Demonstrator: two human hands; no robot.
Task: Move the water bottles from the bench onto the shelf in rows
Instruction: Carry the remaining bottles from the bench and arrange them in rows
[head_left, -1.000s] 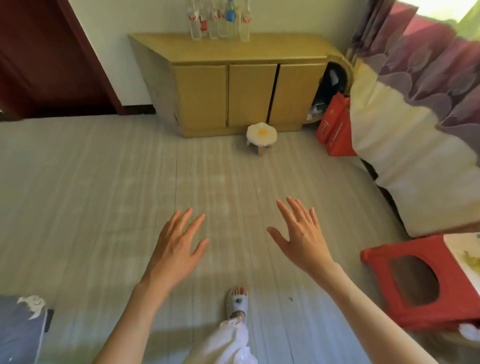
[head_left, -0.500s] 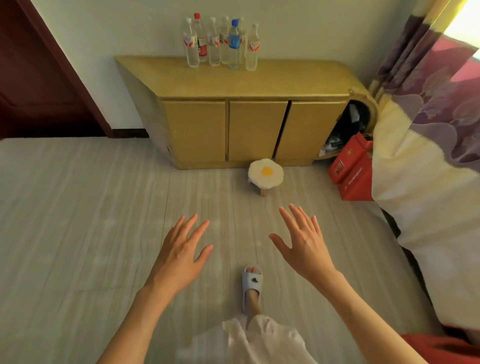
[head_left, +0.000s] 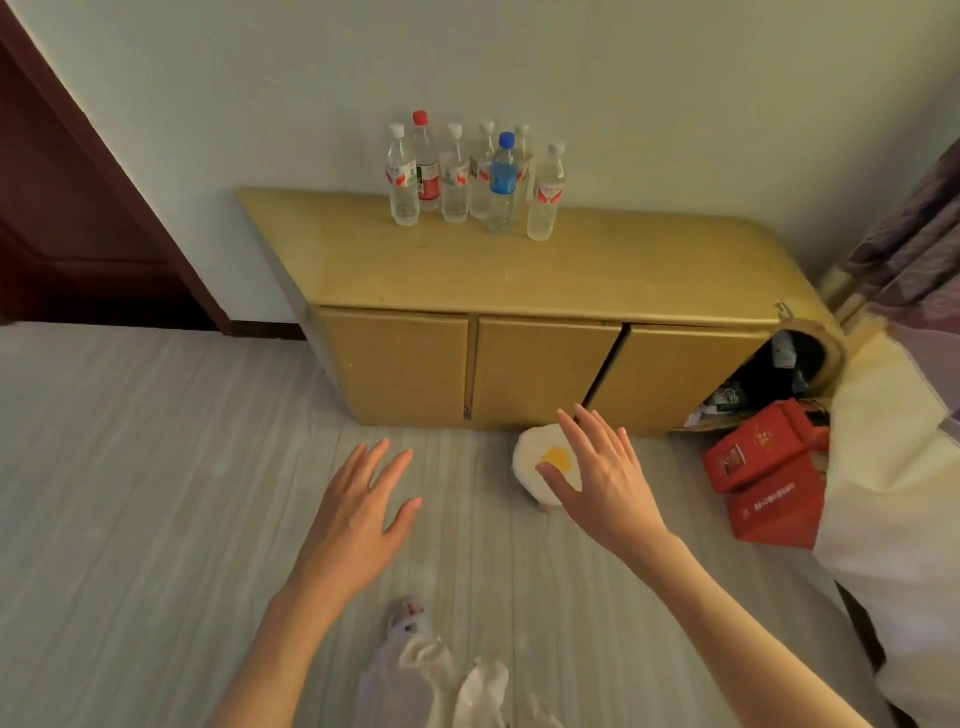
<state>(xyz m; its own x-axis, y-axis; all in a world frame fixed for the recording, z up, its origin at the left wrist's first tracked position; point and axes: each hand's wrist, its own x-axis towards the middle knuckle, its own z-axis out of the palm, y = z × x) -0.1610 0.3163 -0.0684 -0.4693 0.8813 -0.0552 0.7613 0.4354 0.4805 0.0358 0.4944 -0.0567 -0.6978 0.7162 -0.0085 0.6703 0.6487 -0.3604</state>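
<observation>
Left hand (head_left: 358, 525) and right hand (head_left: 605, 483) spread, empty; risk: clustered water bottles (head_left: 475, 179) on cabinet (head_left: 519, 270) toppled by careless reach.

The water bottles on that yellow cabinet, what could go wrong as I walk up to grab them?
The water bottles stand tightly clustered, so reaching for a back one could topple the front ones. The small egg-shaped stool sits on the floor in your path; you could trip. Both the left hand and right hand are empty.
</observation>
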